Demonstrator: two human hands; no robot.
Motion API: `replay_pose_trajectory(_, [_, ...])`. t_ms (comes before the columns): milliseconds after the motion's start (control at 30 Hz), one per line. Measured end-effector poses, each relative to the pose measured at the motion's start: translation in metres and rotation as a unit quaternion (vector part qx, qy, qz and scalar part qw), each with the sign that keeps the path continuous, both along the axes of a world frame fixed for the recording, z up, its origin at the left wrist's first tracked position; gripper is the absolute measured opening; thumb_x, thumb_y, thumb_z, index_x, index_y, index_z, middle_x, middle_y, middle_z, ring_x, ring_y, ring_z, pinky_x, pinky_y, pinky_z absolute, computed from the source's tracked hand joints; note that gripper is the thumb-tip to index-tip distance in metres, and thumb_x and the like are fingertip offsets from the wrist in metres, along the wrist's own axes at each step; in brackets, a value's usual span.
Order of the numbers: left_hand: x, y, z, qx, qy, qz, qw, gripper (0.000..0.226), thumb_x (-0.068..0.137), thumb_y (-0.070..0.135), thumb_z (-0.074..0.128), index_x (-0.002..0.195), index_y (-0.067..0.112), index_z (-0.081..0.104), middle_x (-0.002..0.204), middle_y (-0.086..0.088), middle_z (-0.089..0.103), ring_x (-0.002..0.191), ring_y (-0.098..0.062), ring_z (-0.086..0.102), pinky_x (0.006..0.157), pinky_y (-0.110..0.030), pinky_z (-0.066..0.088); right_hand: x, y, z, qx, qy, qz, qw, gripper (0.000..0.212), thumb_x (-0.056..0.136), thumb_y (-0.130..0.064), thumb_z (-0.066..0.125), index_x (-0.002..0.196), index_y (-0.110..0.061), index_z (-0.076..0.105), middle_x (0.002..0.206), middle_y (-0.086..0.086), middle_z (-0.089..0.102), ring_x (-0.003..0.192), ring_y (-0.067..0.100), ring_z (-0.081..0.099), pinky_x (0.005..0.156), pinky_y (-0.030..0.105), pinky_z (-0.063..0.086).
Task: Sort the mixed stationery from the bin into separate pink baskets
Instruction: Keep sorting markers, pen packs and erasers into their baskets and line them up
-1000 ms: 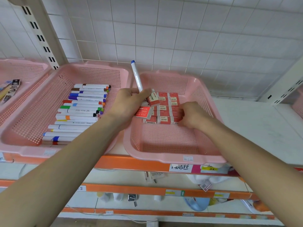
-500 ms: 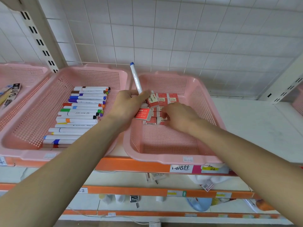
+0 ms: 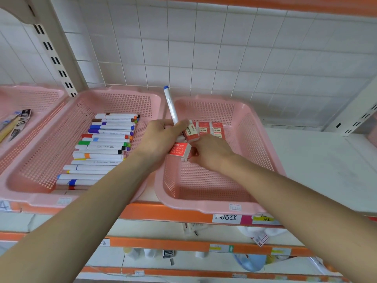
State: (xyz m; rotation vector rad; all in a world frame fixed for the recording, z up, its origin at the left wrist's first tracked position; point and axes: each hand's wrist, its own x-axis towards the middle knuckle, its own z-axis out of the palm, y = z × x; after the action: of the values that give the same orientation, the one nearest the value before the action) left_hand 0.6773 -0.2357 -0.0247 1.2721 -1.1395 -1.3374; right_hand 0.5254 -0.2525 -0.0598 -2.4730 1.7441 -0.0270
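Centre frame, the left hand [image 3: 161, 137] grips a marker [image 3: 171, 105] and eraser boxes [image 3: 191, 131] above the right basket [image 3: 204, 207], near its left wall. The right hand [image 3: 212, 154] curls beside them, its grip hidden. The basket's lower half lies open.

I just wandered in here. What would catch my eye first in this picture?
Two hands meet over the right basket: the left hand grips an upright blue-capped marker together with small red boxes, and the right hand reaches in at them. In the middle basket, just to the left, a neat row of coloured markers lies side by side.
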Motion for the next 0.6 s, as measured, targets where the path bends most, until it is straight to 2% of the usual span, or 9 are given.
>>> replay_pose_trajectory(67, [-0.001, 0.002, 0.003, -0.001, 0.003, 0.009, 1.000, 0.022, 0.092, 0.022, 0.070, 0.085, 0.002, 0.072, 0.083, -0.016, 0.076, 0.072, -0.026, 0.071, 0.075, -0.039, 0.060, -0.004, -0.003, 0.000, 0.035, -0.041, -0.021, 0.998, 0.015, 0.088, -0.034, 0.067, 0.098, -0.022, 0.071, 0.093, -0.005, 0.067, 0.087, 0.017, 0.064, 0.071, 0.031, 0.051])
replay_pose_trajectory(167, [-0.005, 0.007, 0.008, 0.013, 0.056, 0.056, 0.997, 0.024, 0.093, 0.017, 0.068, 0.073, 0.005, 0.067, 0.060, -0.005, 0.069, 0.049, -0.013, 0.063, 0.052, -0.023, 0.050, -0.011, -0.002, 0.013, 0.044, -0.215, -0.066, 0.973, 0.013, 0.093, -0.026, 0.062, 0.096, -0.019, 0.072, 0.089, -0.003, 0.070, 0.082, 0.017, 0.064, 0.073, 0.031, 0.051])
replay_pose_trajectory(233, [-0.008, 0.012, 0.012, 0.036, 0.094, 0.088, 0.991, 0.024, 0.093, 0.017, 0.068, 0.072, 0.006, 0.066, 0.055, -0.003, 0.065, 0.047, -0.013, 0.060, 0.050, -0.021, 0.048, -0.015, 0.005, 0.030, 0.034, -0.361, -0.088, 0.928, 0.016, 0.098, -0.022, 0.055, 0.101, -0.017, 0.070, 0.093, 0.001, 0.072, 0.080, 0.020, 0.067, 0.069, 0.033, 0.051])
replay_pose_trajectory(300, [-0.010, 0.018, 0.014, 0.036, 0.098, 0.096, 0.990, 0.023, 0.093, 0.019, 0.069, 0.075, 0.005, 0.068, 0.058, -0.003, 0.066, 0.049, -0.013, 0.062, 0.052, -0.023, 0.049, -0.017, 0.015, 0.046, 0.058, -0.463, -0.103, 0.878, 0.020, 0.101, -0.025, 0.052, 0.102, -0.015, 0.069, 0.092, 0.000, 0.073, 0.077, 0.020, 0.069, 0.067, 0.035, 0.053])
replay_pose_trajectory(367, [-0.014, 0.024, 0.015, 0.026, 0.090, 0.103, 0.990, 0.022, 0.093, 0.020, 0.069, 0.076, 0.005, 0.068, 0.060, -0.004, 0.067, 0.050, -0.013, 0.063, 0.052, -0.022, 0.049, -0.017, 0.024, 0.056, 0.099, -0.504, -0.105, 0.851, 0.020, 0.099, -0.029, 0.055, 0.105, -0.015, 0.068, 0.092, -0.003, 0.072, 0.078, 0.016, 0.071, 0.071, 0.034, 0.055])
replay_pose_trajectory(433, [-0.020, 0.030, 0.015, 0.017, 0.090, 0.110, 0.990, 0.021, 0.092, 0.019, 0.070, 0.076, 0.006, 0.070, 0.064, -0.006, 0.070, 0.054, -0.015, 0.065, 0.055, -0.024, 0.051, -0.016, 0.028, 0.058, 0.124, -0.515, -0.089, 0.844, 0.017, 0.096, -0.029, 0.061, 0.105, -0.016, 0.068, 0.090, -0.005, 0.073, 0.080, 0.014, 0.072, 0.077, 0.034, 0.057])
replay_pose_trajectory(600, [-0.032, 0.045, 0.012, -0.020, 0.021, 0.125, 0.992, 0.028, 0.097, 0.026, 0.064, 0.079, 0.006, 0.073, 0.073, -0.012, 0.072, 0.061, -0.017, 0.067, 0.062, -0.026, 0.052, -0.025, 0.031, 0.057, 0.157, -0.542, -0.073, 0.822, 0.013, 0.092, -0.018, 0.068, 0.104, -0.011, 0.068, 0.082, 0.001, 0.074, 0.070, 0.011, 0.070, 0.069, 0.030, 0.056])
